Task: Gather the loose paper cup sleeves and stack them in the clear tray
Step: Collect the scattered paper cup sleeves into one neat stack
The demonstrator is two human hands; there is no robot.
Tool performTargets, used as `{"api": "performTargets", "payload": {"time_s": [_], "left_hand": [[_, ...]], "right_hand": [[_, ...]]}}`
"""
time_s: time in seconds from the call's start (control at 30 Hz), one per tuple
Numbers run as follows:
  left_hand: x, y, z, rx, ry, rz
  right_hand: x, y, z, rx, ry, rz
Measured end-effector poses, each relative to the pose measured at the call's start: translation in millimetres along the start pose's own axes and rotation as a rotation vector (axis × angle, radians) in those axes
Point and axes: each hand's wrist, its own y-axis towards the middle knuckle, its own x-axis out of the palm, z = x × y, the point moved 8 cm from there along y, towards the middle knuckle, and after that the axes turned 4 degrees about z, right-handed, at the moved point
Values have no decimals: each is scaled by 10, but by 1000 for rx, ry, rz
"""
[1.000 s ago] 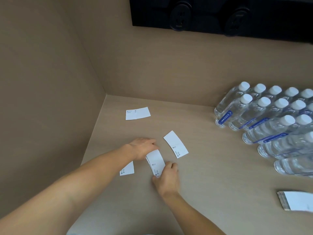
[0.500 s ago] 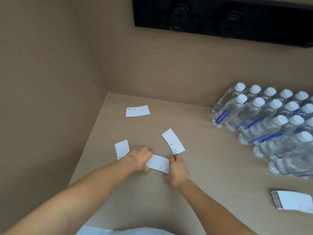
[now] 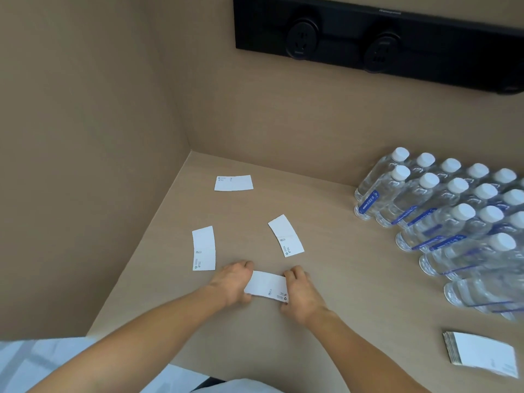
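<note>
A small pile of white paper cup sleeves point(image 3: 266, 286) lies flat on the tan counter between my hands. My left hand point(image 3: 232, 283) grips its left end and my right hand point(image 3: 300, 293) grips its right end. Three single sleeves lie loose on the counter: one to the left point(image 3: 203, 248), one behind my right hand point(image 3: 285, 235), one far back near the corner point(image 3: 233, 182). A thicker stack of sleeves point(image 3: 482, 354) rests at the lower right. No clear tray is in view.
Several rows of clear water bottles with white caps point(image 3: 442, 211) fill the right side of the counter. Tan walls point(image 3: 85, 165) close in the left and back. A black socket panel point(image 3: 368, 41) hangs on the back wall.
The pile of sleeves has turned from lengthwise to crosswise between my hands. My left hand has drawn back, which uncovered the sleeve on the left.
</note>
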Motion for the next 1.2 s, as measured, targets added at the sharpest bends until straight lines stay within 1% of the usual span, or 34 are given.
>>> {"api": "performTargets", "payload": {"time_s": [0.1,0.2,0.27,0.47,0.67,0.8,0.9,1.03,1.2], "left_hand": [[-60,-21,-71,0,-24,-7],[-165,-39,-272,-22,-54,13],[-241,-47,-467,-37,-50,46],[-463,-98,-1142,-104,52,60],[-670,41,-1604,-78,110,60],[-759,170,-1670,-26,96,46],[-765,275,-1601,21,87,29],[-717,370,-1493,70,87,4],[-681,414,-1411,103,98,-24]], "right_hand": [[-96,12,1,-6,7,5],[-257,96,-45,-4,-2,114],[-334,197,-158,-7,16,150],[-311,532,-859,-45,136,126],[-9,685,-1456,36,281,76],[193,703,-1601,199,362,81],[283,723,-1659,277,355,102],[337,739,-1706,315,327,132],[330,729,-1788,297,237,141]]}}
